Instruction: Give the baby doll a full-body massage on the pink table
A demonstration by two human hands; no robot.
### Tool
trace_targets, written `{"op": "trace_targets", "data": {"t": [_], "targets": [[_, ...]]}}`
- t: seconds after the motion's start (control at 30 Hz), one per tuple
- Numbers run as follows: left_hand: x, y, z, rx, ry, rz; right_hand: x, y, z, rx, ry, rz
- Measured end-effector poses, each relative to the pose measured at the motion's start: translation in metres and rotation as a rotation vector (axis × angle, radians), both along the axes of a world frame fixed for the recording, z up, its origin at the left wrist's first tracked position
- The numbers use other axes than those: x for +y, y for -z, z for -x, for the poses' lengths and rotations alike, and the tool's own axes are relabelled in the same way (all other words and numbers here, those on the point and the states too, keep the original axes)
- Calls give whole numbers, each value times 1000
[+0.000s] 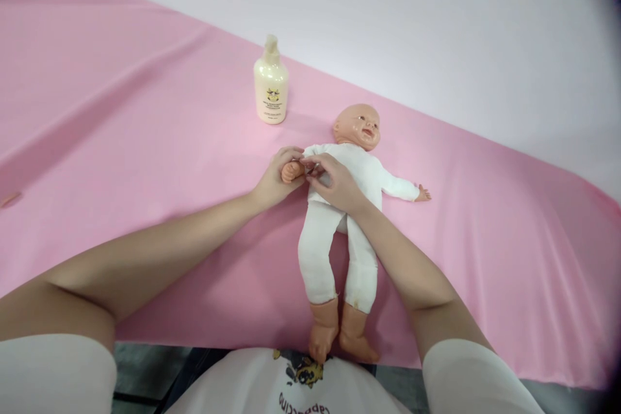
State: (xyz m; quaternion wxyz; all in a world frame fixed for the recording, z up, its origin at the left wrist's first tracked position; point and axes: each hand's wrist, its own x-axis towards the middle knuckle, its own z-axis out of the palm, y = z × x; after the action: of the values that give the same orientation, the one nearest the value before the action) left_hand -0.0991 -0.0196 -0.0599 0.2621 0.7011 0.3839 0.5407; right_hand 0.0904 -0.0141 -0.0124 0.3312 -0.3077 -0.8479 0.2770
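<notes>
- While the doll [361, 174] is laid face-up on the pink cloth [194, 123], its fist [292, 172] is cupped by the curled left hand [274, 181].
- Fingers of the right hand [334, 184] are bent at the sleeve [317, 149]; whether fabric is pinched cannot be told.
- A light, soft body with firmer, smoother ends is judged likely; the sleeved arm is best gripped gently.

Pump bottle [271, 90] (upright) on pink cloth [194, 129].

doll [361, 171] partly hidden by hands [337, 184], fine print [272, 105] on bottle [270, 79] illegible
</notes>
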Motion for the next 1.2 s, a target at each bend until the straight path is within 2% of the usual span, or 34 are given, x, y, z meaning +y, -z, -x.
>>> {"op": "trace_targets", "data": {"t": [0.33, 0.47, 0.57, 0.67, 0.87, 1.0, 1.2], "targets": [[-8, -15, -3, -20, -8, 118, -2, -5, 0, 22, -57, -69], [-9, -14, -2, -13, 20, 94, -2, -4, 0, 21, -78, -63], [-10, -11, -2, 15, -17, 86, -3, -5, -1, 24, -87, -58], [-12, -11, -4, 75, -28, 63, -4, -6, -2, 2, -83, -95], [-16, -14, -6, 143, -10, -12, -5, -6, -4, 4, -165, -182], [-18, -13, -4, 169, -43, -82, -5, -4, -3, 18, -138, -230], [-19, -13, -2, 249, -49, -132, -4, -1, -2, -6, -83, -219]]}}
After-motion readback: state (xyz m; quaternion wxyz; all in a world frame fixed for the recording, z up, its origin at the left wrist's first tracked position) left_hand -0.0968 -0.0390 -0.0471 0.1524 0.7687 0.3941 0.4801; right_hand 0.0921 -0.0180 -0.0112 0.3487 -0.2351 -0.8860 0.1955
